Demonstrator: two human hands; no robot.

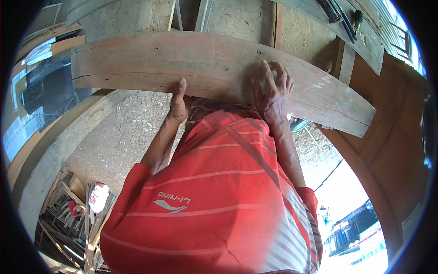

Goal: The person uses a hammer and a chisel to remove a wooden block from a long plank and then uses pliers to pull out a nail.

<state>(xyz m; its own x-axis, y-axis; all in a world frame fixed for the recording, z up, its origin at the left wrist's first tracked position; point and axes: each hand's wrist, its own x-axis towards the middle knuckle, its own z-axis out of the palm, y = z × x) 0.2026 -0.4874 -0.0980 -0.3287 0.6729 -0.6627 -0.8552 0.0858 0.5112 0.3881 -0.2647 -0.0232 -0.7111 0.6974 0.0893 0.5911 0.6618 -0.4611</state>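
A wide wooden plank (205, 61), weathered and cracked along its grain, lies across in front of my body. My left hand (179, 107) grips its near edge, thumb up against the top; the fingers are hidden under the wood. Further right, my right hand (273, 93) rests on the plank's upper face with its fingers apart. The plank's left end is cut square, and its right end reaches toward a brown panel (388, 123).
At the upper right, dark-handled tools (340, 18) lie on another board (315, 16). Scrap wood (68, 219) is piled at the lower left beside a white-and-red bag (98, 197). A thick pale beam (59, 132) runs along the left, near a dark glossy surface (50, 86).
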